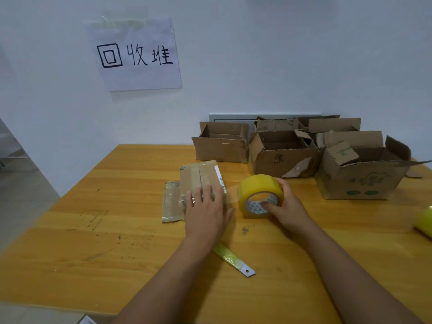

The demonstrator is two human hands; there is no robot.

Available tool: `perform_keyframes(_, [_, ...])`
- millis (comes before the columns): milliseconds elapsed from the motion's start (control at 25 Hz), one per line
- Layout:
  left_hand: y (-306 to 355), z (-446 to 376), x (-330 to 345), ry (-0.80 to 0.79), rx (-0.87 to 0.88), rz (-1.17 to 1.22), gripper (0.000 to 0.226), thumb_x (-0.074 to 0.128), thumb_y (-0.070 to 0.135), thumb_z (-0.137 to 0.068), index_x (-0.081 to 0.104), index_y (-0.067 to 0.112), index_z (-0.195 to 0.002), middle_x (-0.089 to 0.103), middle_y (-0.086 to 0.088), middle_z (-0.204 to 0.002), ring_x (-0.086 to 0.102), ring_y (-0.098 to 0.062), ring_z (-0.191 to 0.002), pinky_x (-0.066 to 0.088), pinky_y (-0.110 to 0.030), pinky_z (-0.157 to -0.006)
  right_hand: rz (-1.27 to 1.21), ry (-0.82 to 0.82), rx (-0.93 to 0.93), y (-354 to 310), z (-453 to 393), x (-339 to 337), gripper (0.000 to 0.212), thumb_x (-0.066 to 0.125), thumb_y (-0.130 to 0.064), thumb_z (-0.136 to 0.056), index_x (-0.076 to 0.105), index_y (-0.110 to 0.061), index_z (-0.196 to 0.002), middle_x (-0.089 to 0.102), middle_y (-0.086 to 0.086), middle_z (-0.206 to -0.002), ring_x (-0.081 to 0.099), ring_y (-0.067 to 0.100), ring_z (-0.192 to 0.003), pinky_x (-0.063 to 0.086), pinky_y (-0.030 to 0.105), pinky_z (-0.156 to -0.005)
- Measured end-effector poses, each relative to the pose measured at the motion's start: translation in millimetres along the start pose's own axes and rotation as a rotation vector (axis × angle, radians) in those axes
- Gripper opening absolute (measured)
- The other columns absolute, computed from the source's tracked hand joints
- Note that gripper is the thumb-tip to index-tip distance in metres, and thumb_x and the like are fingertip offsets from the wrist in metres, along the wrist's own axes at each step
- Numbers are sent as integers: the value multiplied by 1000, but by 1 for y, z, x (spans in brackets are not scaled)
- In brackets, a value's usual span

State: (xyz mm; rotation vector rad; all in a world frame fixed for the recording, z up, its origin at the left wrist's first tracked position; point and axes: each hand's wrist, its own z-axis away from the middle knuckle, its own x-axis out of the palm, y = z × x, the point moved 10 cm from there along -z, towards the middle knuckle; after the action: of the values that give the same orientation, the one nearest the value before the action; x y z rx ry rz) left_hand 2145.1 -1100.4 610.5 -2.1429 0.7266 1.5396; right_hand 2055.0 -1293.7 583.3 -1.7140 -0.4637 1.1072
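Observation:
A small flat cardboard box [201, 175] wrapped in clear tape lies on the wooden table [93, 230] at the middle. My left hand [205, 210] presses flat on its near end with straight fingers. Just right of it stands a roll of yellow tape [258, 191] on its edge. My right hand [286, 204] grips the roll, fingers over its top and thumb in its core. A clear strip of tape stretches from the roll towards the box.
Several open, worn cardboard boxes [282, 155] stand along the wall at the back right. A yellow-handled cutter [233, 260] lies near my left forearm. A second yellow tape roll [424, 220] shows at the right edge. A paper sign [134, 54] hangs on the wall.

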Motion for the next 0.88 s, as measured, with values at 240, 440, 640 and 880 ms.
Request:
perform_keyframes(240, [-13, -9, -4, 178, -78, 115, 29, 56, 44, -89, 60, 30, -113, 58, -6, -119, 50, -33, -108, 37, -51, -94, 2, 108, 14, 11, 0, -1, 60, 64, -13, -91, 39, -26, -143, 55, -2, -119, 56, 24, -114, 46, 27, -77])
perform_keyframes(440, [-38, -4, -1, 263, -65, 133, 28, 57, 43, -81, 63, 29, -104, 62, -6, -114, 54, -33, -103, 38, -53, -95, 466, 331, -144, -9, 19, -51, 71, 63, -15, -87, 36, -38, -148, 46, 0, -117, 36, 20, -108, 42, 40, -88])
perform_keyframes(640, [-48, 0, -7, 288, -36, 137, 27, 66, 40, -84, 64, 30, -109, 62, -1, -116, 53, -30, -112, 29, -61, -104, 370, 395, -27, 8, 29, -72, 76, 63, -9, -87, 31, -36, -150, 40, 1, -114, 37, 27, -115, 45, 43, -92])
perform_keyframes(880, [-54, 3, -2, 180, -45, 94, 40, 58, 49, -89, 51, 42, -127, 55, 7, -134, 45, -27, -129, 18, -63, -108, 498, 572, -305, -47, 65, -59, 69, 60, -23, -76, 39, -17, -142, 41, 15, -133, 36, 33, -124, 32, 44, -100])
